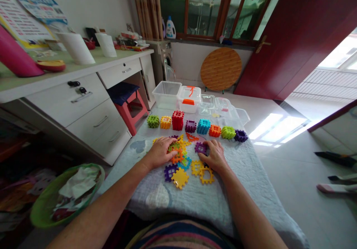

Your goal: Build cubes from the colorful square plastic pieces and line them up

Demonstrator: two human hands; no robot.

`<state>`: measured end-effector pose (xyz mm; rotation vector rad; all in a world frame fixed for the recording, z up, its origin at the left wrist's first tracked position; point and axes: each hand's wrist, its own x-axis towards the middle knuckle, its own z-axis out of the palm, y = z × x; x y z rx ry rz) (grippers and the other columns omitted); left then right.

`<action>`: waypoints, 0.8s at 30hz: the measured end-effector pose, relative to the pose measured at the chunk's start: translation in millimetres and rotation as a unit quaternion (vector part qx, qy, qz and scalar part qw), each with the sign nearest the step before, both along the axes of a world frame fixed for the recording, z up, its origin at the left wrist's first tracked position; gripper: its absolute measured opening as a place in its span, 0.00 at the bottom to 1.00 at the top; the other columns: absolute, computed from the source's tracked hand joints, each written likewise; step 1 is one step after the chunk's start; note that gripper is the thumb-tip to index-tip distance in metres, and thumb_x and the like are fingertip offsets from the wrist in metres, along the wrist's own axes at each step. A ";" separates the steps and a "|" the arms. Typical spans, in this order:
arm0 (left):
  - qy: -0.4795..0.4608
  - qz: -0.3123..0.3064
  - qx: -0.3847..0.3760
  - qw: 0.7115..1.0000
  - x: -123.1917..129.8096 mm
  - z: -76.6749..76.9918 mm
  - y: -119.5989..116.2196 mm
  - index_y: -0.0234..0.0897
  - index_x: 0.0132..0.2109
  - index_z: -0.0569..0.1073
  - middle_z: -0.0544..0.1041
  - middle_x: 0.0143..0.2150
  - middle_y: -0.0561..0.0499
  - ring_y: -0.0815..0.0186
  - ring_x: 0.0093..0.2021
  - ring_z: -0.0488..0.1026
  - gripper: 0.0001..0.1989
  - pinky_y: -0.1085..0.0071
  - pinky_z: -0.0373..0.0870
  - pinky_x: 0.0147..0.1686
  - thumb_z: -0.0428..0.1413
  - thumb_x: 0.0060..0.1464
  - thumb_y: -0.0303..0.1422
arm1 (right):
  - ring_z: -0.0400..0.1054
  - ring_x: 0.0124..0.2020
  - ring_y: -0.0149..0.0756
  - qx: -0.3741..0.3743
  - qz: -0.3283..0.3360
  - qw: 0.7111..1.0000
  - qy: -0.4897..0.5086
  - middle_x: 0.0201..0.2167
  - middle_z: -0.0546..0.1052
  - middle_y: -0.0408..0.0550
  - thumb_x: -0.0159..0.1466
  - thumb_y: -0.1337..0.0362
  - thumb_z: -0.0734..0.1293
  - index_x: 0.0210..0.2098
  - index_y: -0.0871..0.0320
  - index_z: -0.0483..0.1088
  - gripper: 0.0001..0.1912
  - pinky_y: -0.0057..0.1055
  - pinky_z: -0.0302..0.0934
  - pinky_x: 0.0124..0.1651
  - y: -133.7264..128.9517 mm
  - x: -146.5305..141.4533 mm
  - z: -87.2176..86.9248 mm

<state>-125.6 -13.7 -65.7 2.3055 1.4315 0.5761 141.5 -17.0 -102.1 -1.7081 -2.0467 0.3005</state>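
My left hand [161,152] rests over the left side of a loose pile, its fingers apart on an orange piece [177,155] and green and yellow ones. At the pile's right, my right hand [215,155] has its thumb and fingers around a purple piece [200,148] lying on the cloth. Nearer me lie a solid yellow piece [180,178], a dark purple piece [170,172] and a yellow frame piece [206,175]. Behind the pile stands a row of assembled blocks, among them a tall red block [177,120] and a blue block [203,126].
Clear plastic boxes, one an open bin [166,94] and one a lidded box [189,99], stand at the far end of the cloth-covered table [150,200]. On the left are a white desk [80,107], a stool [129,106] and a green basket [41,208].
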 end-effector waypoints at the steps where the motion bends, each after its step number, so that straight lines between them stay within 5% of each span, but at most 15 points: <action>1: -0.008 -0.008 -0.008 1.000 3.2 -1.3 -3.0 0.36 0.52 0.73 0.77 0.52 0.42 0.53 0.52 0.73 0.20 0.55 0.65 0.55 0.58 0.53 0.39 | 0.62 0.45 0.46 0.000 0.002 1.000 0.001 0.41 0.71 0.50 0.55 0.57 0.70 0.45 0.56 0.71 0.20 0.39 0.53 0.46 -0.3 0.2 0.2; 5: -0.098 -0.035 -0.046 0.994 9.4 -2.0 -11.4 0.39 0.51 0.74 0.78 0.52 0.44 0.55 0.52 0.73 0.18 0.59 0.67 0.55 0.57 0.54 0.37 | 0.62 0.45 0.47 0.003 0.007 1.000 0.005 0.41 0.71 0.50 0.54 0.57 0.70 0.45 0.56 0.71 0.20 0.40 0.54 0.46 -0.4 1.2 -0.2; 9: -0.198 0.005 -0.071 0.978 6.5 4.2 3.0 0.38 0.49 0.74 0.79 0.46 0.47 0.61 0.45 0.76 0.15 0.64 0.72 0.49 0.48 0.61 0.37 | 0.62 0.45 0.46 0.007 0.011 1.000 0.011 0.42 0.71 0.50 0.54 0.57 0.70 0.45 0.56 0.70 0.20 0.40 0.54 0.47 0.6 2.7 -2.2; 13: -0.049 0.060 0.013 0.997 0.7 2.3 34.3 0.37 0.45 0.76 0.79 0.47 0.45 0.57 0.49 0.74 0.13 0.61 0.67 0.54 0.54 0.53 0.31 | 0.62 0.45 0.46 0.003 0.016 1.000 0.018 0.42 0.72 0.50 0.54 0.58 0.69 0.45 0.57 0.69 0.20 0.41 0.55 0.47 1.5 3.7 -4.0; 16: 0.086 0.081 0.006 0.993 -0.1 -7.2 51.9 0.36 0.45 0.77 0.78 0.45 0.41 0.52 0.48 0.74 0.16 0.59 0.68 0.49 0.58 0.46 0.30 | 0.62 0.46 0.48 0.008 0.014 1.000 0.021 0.44 0.72 0.51 0.54 0.58 0.70 0.49 0.58 0.69 0.24 0.41 0.55 0.48 1.8 3.6 -4.6; 20: 0.102 0.068 -0.019 0.992 1.4 -13.5 60.9 0.37 0.42 0.78 0.79 0.39 0.44 0.53 0.41 0.75 0.17 0.64 0.68 0.40 0.62 0.40 0.30 | 0.63 0.46 0.48 0.002 0.016 1.000 0.010 0.44 0.72 0.52 0.54 0.58 0.69 0.52 0.58 0.69 0.26 0.42 0.55 0.49 2.1 3.2 -3.5; 24: 0.075 0.046 -0.032 0.996 -1.8 -3.3 59.7 0.38 0.36 0.76 0.78 0.33 0.50 0.61 0.35 0.74 0.10 0.70 0.66 0.33 0.61 0.41 0.30 | 0.63 0.46 0.48 -0.007 0.019 1.000 0.004 0.43 0.71 0.52 0.54 0.59 0.70 0.50 0.57 0.71 0.24 0.42 0.55 0.49 2.4 3.2 -1.4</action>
